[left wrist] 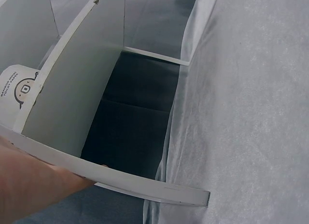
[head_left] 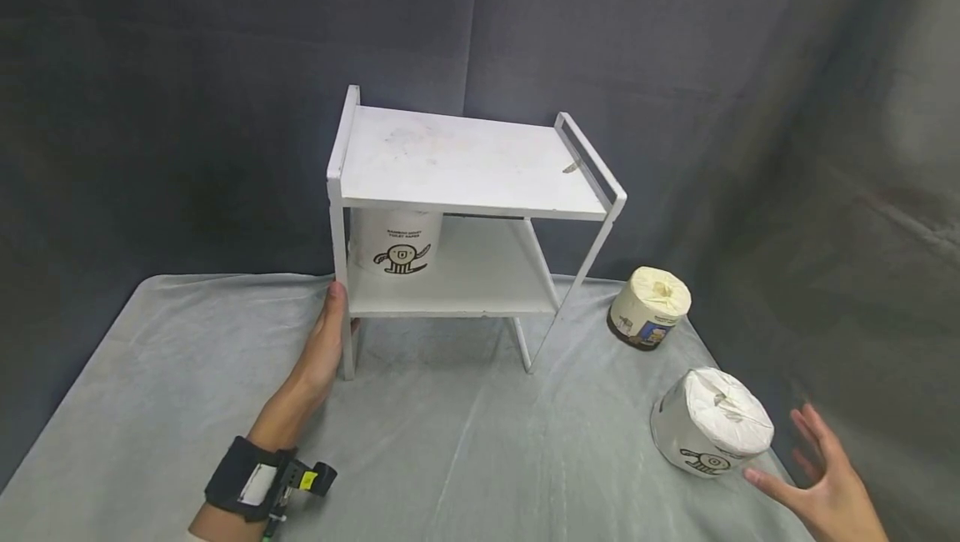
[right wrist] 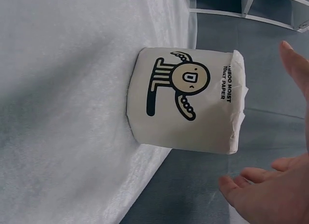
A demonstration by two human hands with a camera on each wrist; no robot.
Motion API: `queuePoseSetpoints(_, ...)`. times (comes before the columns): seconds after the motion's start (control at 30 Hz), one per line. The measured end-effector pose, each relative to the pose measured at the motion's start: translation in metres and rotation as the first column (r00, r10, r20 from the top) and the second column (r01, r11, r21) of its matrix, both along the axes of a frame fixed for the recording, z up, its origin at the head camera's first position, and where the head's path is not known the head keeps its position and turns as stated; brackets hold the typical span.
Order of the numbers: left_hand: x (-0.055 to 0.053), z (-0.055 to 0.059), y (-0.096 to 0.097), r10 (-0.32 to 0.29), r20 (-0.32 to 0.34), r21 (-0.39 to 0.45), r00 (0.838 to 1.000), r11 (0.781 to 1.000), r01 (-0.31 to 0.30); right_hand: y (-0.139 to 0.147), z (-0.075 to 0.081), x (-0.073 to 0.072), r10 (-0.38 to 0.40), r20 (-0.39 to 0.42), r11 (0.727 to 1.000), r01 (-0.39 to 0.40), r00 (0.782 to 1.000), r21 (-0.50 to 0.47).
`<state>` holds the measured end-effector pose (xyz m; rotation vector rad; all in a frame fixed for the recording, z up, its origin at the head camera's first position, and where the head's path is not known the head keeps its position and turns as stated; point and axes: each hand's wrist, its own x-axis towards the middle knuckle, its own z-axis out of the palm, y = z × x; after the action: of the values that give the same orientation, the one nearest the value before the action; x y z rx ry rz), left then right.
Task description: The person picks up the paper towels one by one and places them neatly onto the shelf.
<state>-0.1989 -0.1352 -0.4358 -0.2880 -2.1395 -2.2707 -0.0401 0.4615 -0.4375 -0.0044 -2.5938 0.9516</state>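
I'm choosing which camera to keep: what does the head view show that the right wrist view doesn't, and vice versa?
Only the head view: the left hand gripping the white shelf, the shelved roll and the cream roll.
Only the right wrist view: readable lettering on the near white roll.
Both: that near white roll, the right hand and at least part of the white shelf.

Left hand grips, arm extended; right hand splayed, thumb apart.
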Motion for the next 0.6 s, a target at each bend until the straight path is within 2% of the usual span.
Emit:
queuePoseSetpoints(0.3,0.001,0.001,0.000,0.011,0.007,0.005,1.000,1.000,-0.011,0.007,-0.005,-0.004,-0.022,0.078,1.000,0.023,0.997,-0.015)
queuePoseSetpoints(0.47,0.002,0.001,0.000,0.013,0.014,-0.003,1.000,1.000,-0.013,0.010,-0.009,-0.005,-0.019,0.095,0.999,0.023,0.995,-0.041)
queuePoseSetpoints(0.6,0.001,0.002,0.001,0.012,0.017,-0.006,1.000,1.000,-0.012,0.011,-0.013,-0.006,-0.034,0.159,0.996,0.047,0.987,-0.078)
